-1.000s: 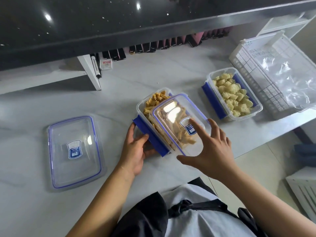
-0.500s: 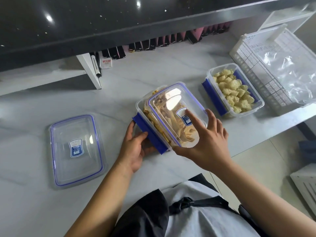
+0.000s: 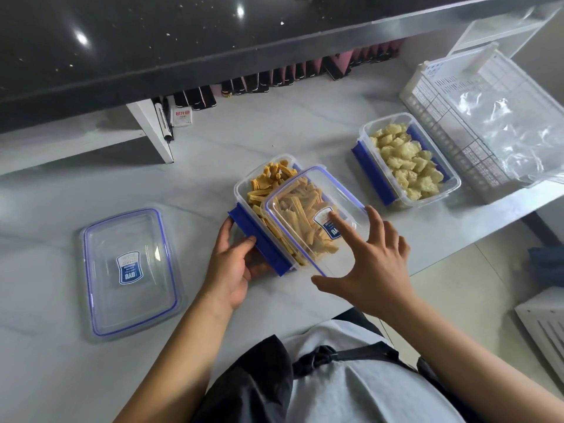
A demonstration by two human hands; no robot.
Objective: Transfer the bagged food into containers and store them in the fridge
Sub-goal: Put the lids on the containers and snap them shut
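Lid [image 3: 305, 206] has slid askew toward me; with left hand [image 3: 233, 264] gripping the container [image 3: 244, 186] and right hand [image 3: 375, 264] spread flat on top, I square corners before pressing.

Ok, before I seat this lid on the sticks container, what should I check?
1. Alignment of lid on container: not ok, skewed, far corner uncovered.
2. Steadying by left hand at blue clasp: ok.
3. Contact of right hand on lid, fingers spread: ok.
4. Height of sticks below rim: cannot tell.
5. Cover for second container: ok, spare lid on counter.
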